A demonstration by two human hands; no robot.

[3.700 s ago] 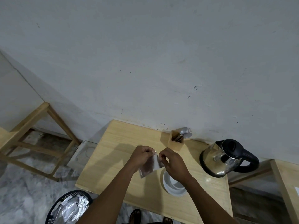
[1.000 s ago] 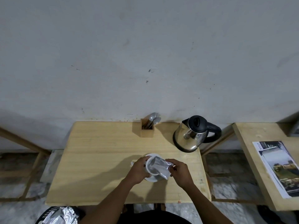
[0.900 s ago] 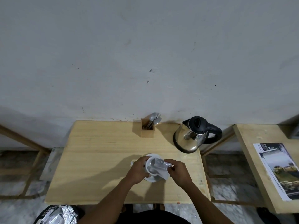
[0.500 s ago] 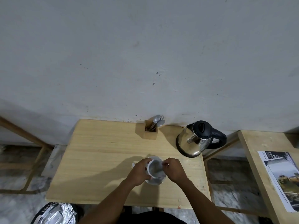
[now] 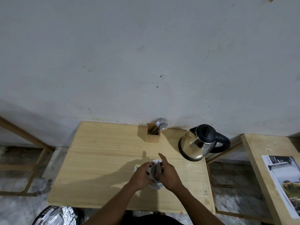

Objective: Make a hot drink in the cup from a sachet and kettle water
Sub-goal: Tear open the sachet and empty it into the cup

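Head view: near us, our left hand (image 5: 140, 174) cups the round white cup (image 5: 153, 172) on its saucer (image 5: 156, 185), while our right hand (image 5: 168, 173) pinches the crinkled silver sachet (image 5: 157, 166) over it, forefinger extended. Farther right on the pale wooden table (image 5: 100, 159) stands the shiny steel kettle (image 5: 197, 143).

Two bare forearms, no sleeves, dark clothing below.

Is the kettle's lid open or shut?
Shut: the kettle stands upright, its black lid lying flat on top.
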